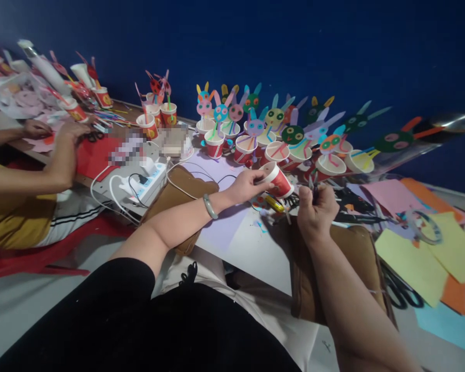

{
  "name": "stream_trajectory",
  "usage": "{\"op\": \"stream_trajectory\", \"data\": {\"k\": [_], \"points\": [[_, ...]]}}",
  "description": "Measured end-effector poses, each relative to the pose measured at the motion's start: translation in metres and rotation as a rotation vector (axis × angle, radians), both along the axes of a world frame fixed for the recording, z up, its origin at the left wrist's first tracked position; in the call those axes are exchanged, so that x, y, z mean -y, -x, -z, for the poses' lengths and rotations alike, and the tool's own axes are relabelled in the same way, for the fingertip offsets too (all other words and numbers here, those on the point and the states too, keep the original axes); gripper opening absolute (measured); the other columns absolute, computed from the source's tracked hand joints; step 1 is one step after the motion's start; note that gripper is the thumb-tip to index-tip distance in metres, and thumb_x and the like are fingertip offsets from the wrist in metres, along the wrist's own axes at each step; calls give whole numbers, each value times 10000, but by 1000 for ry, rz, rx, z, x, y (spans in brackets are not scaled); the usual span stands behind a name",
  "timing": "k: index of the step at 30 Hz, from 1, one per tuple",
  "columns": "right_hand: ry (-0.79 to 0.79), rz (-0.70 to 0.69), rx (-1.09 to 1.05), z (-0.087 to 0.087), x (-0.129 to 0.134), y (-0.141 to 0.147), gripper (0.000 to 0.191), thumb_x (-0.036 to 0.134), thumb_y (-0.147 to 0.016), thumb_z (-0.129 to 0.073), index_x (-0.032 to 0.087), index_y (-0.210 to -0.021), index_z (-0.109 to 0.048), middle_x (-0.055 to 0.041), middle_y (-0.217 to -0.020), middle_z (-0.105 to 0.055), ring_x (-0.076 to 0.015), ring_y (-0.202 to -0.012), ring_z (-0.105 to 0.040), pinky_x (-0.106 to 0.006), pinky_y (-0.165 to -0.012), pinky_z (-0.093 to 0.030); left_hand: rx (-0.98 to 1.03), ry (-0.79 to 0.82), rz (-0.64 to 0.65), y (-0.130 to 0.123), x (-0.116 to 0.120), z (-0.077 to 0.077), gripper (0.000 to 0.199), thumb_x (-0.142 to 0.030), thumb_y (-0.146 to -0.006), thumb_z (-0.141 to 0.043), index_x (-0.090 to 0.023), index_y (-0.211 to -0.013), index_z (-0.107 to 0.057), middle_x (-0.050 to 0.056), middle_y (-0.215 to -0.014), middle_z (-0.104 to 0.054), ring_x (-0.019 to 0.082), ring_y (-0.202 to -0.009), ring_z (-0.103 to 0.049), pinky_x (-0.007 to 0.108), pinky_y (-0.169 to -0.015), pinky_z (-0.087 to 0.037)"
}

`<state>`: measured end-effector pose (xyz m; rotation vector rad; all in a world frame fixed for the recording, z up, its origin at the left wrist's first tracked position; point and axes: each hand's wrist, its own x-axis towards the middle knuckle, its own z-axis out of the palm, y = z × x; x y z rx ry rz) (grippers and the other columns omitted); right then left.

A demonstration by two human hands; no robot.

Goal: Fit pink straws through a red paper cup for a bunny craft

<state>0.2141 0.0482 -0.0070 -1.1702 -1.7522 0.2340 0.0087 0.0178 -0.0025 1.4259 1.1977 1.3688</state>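
My left hand (248,185) has its thumb and fingers around a red paper cup (279,182), tilted on its side above the table. Close to the cup's right side, my right hand (318,209) is closed on a small two-bladed tool (313,182). The tool's metal tips point up and stand slightly apart; its handles are mostly hidden in the fist. Below the cup lies a yellow-handled tool (274,203) among small paper scraps. Behind both hands stand several paper cups with colourful paper rabbit figures (256,128).
Brown cushions (339,258) lie under both forearms. Coloured paper sheets (411,258), a tape roll (426,227) and black-handled scissors (401,289) are at right. A power strip (149,181) with cables lies at left. Another person's hands (72,132) work farther left.
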Motion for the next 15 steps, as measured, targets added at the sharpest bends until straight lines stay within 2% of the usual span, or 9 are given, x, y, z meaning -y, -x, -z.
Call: {"op": "stream_trajectory", "data": {"k": [3,9,12,15], "points": [[22,9,-78,-1,-5,2,622,883,-801,-529,284,-715,-385,28,-616,-457,-176,-570,-436,-358,-583,-386,-114,-52,-28,-1,3,-2,401,-287,-831,-783,-189,-589,-479,-48,-602,-434,120,-619,-389,298,-629,-293],[88,-33,-129,3,-12,5,630,868,-755,-604,290,-690,-362,32,-606,-475,-169,-562,-443,-363,-573,-407,-314,-194,-62,0,4,-1,358,-237,-836,-768,-203,-622,-484,-18,-663,-523,158,-667,-464,321,-698,-327],[102,-70,-139,4,-11,4,616,847,-769,-602,286,-695,-360,39,-611,-460,-163,-570,-434,-358,-579,-409,-466,-271,-61,1,5,0,289,-191,-829,-748,-203,-661,-512,4,-712,-583,186,-720,-522,358,-800,-357],[84,-107,-146,3,-9,3,585,808,-800,-606,280,-698,-375,40,-628,-452,-165,-598,-444,-358,-609,-423,-617,-346,-33,2,8,-1,164,-128,-829,-679,-206,-740,-565,36,-802,-651,237,-854,-594,423,-954,-349]]}}
